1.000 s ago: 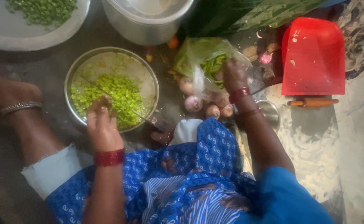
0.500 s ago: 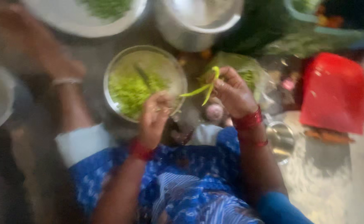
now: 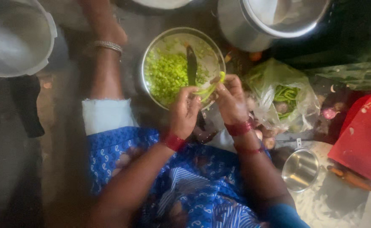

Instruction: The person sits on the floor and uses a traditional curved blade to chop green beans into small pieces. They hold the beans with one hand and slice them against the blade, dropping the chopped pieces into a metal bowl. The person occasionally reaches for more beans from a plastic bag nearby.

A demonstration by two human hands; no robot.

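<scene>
A dark floor (image 3: 67, 139) carries the things. A steel bowl (image 3: 151, 46) of chopped greens sits far centre, a pot (image 3: 236, 29) far right, a plastic bag (image 3: 295, 114) of beans right, a small steel cup (image 3: 300, 169) and red board (image 3: 362, 139) near right, another pot (image 3: 12, 38) far left.

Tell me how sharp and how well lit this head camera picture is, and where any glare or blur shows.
Head view: dim overall, with the left side and floor in deep shadow; soft glare on the rim of the steel pot at top; the bowl of chopped greens is fairly clear; the left hand and right hand are slightly smeared, the blue cloth more so.
</scene>
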